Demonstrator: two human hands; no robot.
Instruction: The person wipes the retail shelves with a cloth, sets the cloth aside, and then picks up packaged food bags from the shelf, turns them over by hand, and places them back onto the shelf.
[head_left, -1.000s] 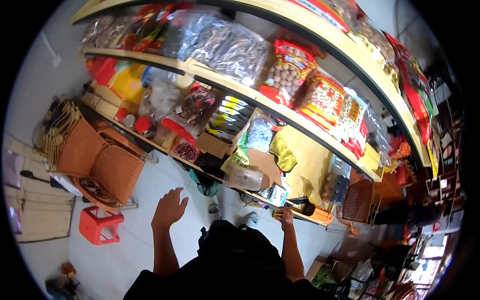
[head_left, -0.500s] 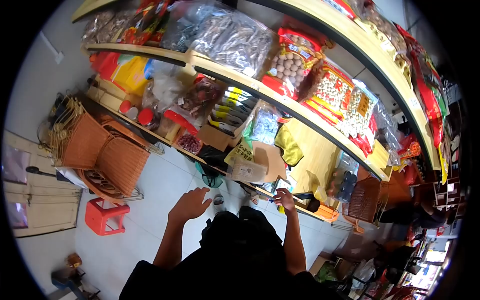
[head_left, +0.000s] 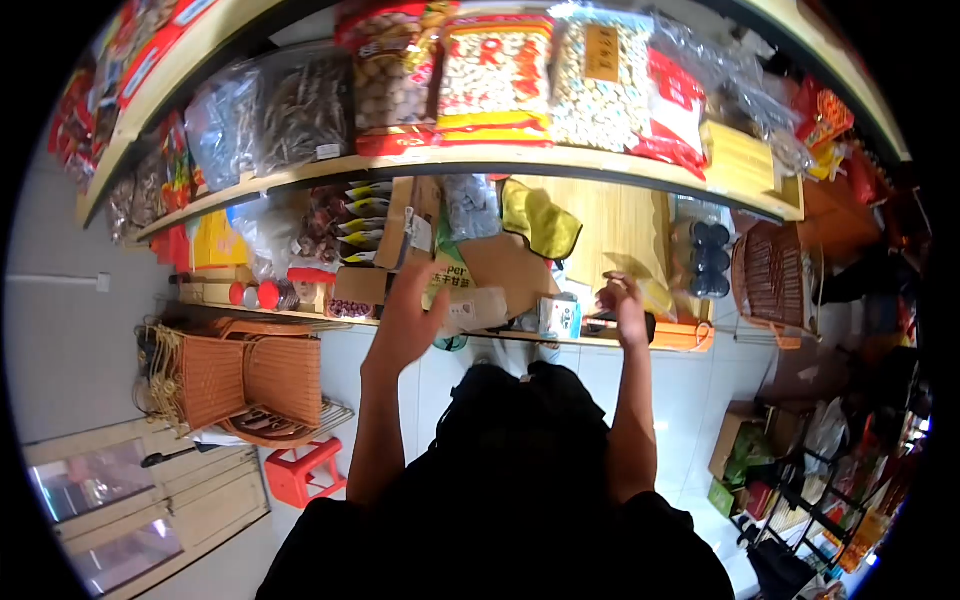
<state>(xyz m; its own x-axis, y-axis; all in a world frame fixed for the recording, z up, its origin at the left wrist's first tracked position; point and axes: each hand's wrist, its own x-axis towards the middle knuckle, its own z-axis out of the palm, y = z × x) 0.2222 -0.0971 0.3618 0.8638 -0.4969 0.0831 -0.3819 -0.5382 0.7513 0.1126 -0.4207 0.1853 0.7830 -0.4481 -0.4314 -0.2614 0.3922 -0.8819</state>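
Observation:
My left hand (head_left: pixel 408 318) is raised in front of the lower shelf, fingers apart, holding nothing. Behind it are an open cardboard box (head_left: pixel 408 215) and a pale packet (head_left: pixel 476 310). Over the right part of the same shelf is my right hand (head_left: pixel 622 302), its fingers loosely curled and apart, with nothing visible in them. Just left of that hand lies a small blue-and-white packet (head_left: pixel 560 317). A yellow-green cloth (head_left: pixel 541 220) rests farther back on the wooden surface, and a dark object partly shows beside the right hand.
Bags of nuts (head_left: pixel 494 80) fill the upper shelf (head_left: pixel 450 160). Wicker chairs (head_left: pixel 280 372) and a red stool (head_left: pixel 305 472) stand at left. Dark round containers (head_left: pixel 708 260) and another wicker chair (head_left: pixel 775 270) are at right. Boxes (head_left: pixel 745 440) sit on the floor.
The view has turned and moved closer to the shelves. My left hand has risen to the shelf edge. My right hand, earlier at the shelf edge, is now over the shelf.

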